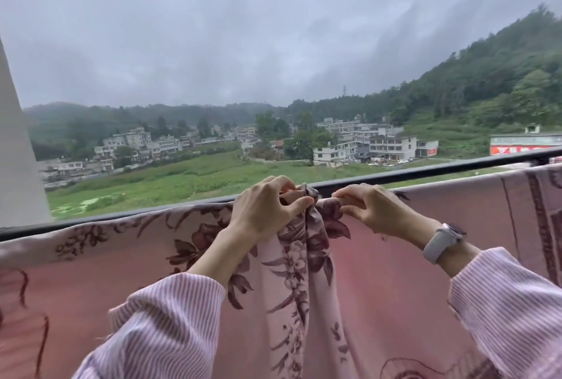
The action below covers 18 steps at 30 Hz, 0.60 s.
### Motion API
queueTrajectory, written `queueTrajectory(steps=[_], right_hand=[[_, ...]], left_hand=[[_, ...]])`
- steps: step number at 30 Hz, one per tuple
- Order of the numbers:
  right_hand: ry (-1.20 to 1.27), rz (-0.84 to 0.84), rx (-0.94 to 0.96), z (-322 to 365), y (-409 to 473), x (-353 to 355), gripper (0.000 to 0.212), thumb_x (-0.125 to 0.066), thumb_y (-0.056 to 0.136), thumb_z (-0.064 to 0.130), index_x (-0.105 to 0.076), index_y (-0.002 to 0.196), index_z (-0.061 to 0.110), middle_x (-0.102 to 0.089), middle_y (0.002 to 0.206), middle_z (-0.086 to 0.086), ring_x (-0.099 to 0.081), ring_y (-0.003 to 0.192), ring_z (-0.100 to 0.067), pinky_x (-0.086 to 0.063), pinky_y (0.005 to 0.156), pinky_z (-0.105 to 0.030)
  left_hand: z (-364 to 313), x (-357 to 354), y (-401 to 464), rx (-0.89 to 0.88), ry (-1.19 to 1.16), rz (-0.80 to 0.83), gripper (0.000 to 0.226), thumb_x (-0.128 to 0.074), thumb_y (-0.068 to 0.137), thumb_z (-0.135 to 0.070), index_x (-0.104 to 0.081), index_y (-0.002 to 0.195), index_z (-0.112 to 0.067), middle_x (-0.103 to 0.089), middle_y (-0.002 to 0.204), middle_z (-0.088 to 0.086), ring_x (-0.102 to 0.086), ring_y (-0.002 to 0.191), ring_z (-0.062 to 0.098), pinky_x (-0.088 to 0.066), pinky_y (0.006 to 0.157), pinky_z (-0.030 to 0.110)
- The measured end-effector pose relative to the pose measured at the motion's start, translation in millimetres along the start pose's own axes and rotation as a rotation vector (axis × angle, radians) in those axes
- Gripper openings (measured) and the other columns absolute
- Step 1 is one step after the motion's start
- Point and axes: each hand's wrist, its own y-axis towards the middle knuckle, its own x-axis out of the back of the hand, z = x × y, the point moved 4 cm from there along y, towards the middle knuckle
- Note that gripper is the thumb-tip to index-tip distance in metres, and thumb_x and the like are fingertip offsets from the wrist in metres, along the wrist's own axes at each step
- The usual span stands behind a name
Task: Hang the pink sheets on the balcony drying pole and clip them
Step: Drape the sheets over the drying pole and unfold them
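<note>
Head view gives me both hands up at the dark metal balcony drying pole (425, 172), which runs as a long line from the lower left edge of the frame up toward the right edge. Over it hangs the pink cotton sheet with dark maroon flower print (380, 287), draped down toward me and spread along the pole on both sides. Where my hands meet, the fabric is gathered into a bunched fold that falls straight down as a narrow printed strip.

My left hand (267, 211) pinches that bunch at the pole's top edge, thumb pressed across the front of the cloth and fingers curled behind it. My right hand (374, 211), with a pale grey wristwatch (442, 241) above a pink striped knit sleeve (514, 299), sits just beside it on the right, fingertips curled and nipping the sheet's upper edge against the pole. Whether a clip is hidden in either hand I cannot tell; none shows.

What matters for the next move, as I judge it: the gather lies between the two hands, right on the pole, and the pole's long axis runs left to right. Both hands are about equally near, so either could hold the fold while the other fixes a clip across the pole. Beyond lie green fields (182, 178), pale houses and low grey cloud.
</note>
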Motion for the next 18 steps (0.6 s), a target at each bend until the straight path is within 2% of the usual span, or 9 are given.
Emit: queueTrajectory(steps=[2, 4, 6, 9, 12, 14, 15, 16, 18], right_hand=[[0.018, -0.107, -0.007, -4, -2, 2, 0.017, -0.065, 0.08, 0.016, -0.065, 0.097, 0.02, -0.07, 0.096, -0.002, -0.063, 0.092, -0.021, -0.049, 0.08, -0.04], [0.12, -0.184, -0.039, -6, -1, 2, 0.009, -0.063, 0.08, 0.013, -0.063, 0.082, 0.022, -0.071, 0.085, 0.0, -0.064, 0.083, -0.023, -0.05, 0.074, -0.042], [0.121, -0.24, -0.062, -13, 1, 6, 0.012, -0.057, 0.083, 0.007, -0.059, 0.079, 0.018, -0.069, 0.077, -0.001, -0.063, 0.074, -0.026, -0.05, 0.067, -0.041], [-0.069, -0.345, -0.122, -39, -6, 31, 0.006, -0.051, 0.086, 0.006, -0.056, 0.084, 0.008, -0.066, 0.076, -0.013, -0.059, 0.07, -0.033, -0.042, 0.064, -0.035], [-0.175, -0.518, -0.396, -98, -24, 72, 0.006, -0.052, 0.087, 0.009, -0.055, 0.083, 0.004, -0.064, 0.084, -0.022, -0.058, 0.082, -0.04, -0.037, 0.07, -0.039], [-0.199, -0.564, -0.611, -129, -39, 93, 0.01, -0.05, 0.088, 0.013, -0.056, 0.087, 0.006, -0.063, 0.091, -0.026, -0.056, 0.09, -0.042, -0.039, 0.074, -0.043], [-0.208, -0.58, -0.626, -133, -42, 96, 0.013, -0.048, 0.088, 0.015, -0.059, 0.089, 0.006, -0.064, 0.094, -0.026, -0.056, 0.093, -0.042, -0.04, 0.078, -0.044], [-0.211, -0.607, -0.56, -130, -43, 96, 0.019, -0.045, 0.086, 0.016, -0.061, 0.091, 0.007, -0.065, 0.096, -0.023, -0.056, 0.096, -0.04, -0.041, 0.083, -0.046], [-0.152, -0.585, -0.3, -108, -38, 88, 0.032, -0.041, 0.079, 0.013, -0.063, 0.101, 0.009, -0.066, 0.103, -0.014, -0.057, 0.101, -0.032, -0.04, 0.091, -0.044]], left_hand=[[-6, -5, 3, -0.017, 0.021, 0.045, 0.062, -0.056, 0.076, -0.06, -0.043, 0.127, -0.028, -0.052, 0.128, -0.004, -0.056, 0.105, 0.021, -0.043, 0.078, 0.034], [-14, -12, 7, -0.059, 0.093, 0.084, 0.062, -0.057, 0.076, -0.058, -0.042, 0.129, -0.028, -0.053, 0.126, -0.002, -0.055, 0.106, 0.022, -0.043, 0.081, 0.036], [-22, -18, 11, -0.098, 0.163, 0.089, 0.052, -0.059, 0.077, -0.053, -0.05, 0.12, -0.026, -0.056, 0.121, -0.001, -0.053, 0.105, 0.022, -0.041, 0.085, 0.037], [-31, -30, 20, -0.126, 0.217, 0.112, 0.047, -0.058, 0.079, -0.051, -0.053, 0.115, -0.023, -0.056, 0.118, 0.002, -0.049, 0.11, 0.023, -0.036, 0.091, 0.039], [-49, -44, 30, -0.17, 0.23, 0.1, 0.04, -0.056, 0.082, -0.046, -0.056, 0.113, -0.02, -0.06, 0.112, 0.002, -0.052, 0.107, 0.023, -0.037, 0.088, 0.037], [-64, -53, 38, -0.196, 0.144, 0.032, 0.025, -0.055, 0.087, -0.035, -0.062, 0.103, -0.018, -0.065, 0.102, 0.001, -0.059, 0.095, 0.023, -0.041, 0.076, 0.033], [-70, -57, 42, -0.183, 0.089, -0.009, 0.019, -0.055, 0.088, -0.03, -0.065, 0.097, -0.017, -0.067, 0.096, 0.001, -0.061, 0.088, 0.022, -0.042, 0.07, 0.03], [-76, -61, 45, -0.164, 0.041, -0.041, 0.017, -0.054, 0.088, -0.027, -0.067, 0.093, -0.017, -0.069, 0.092, 0.001, -0.062, 0.083, 0.022, -0.042, 0.066, 0.029], [-91, -73, 54, -0.148, -0.027, -0.06, 0.018, -0.055, 0.087, -0.028, -0.07, 0.092, -0.018, -0.071, 0.088, 0.003, -0.063, 0.08, 0.023, -0.047, 0.067, 0.031]])
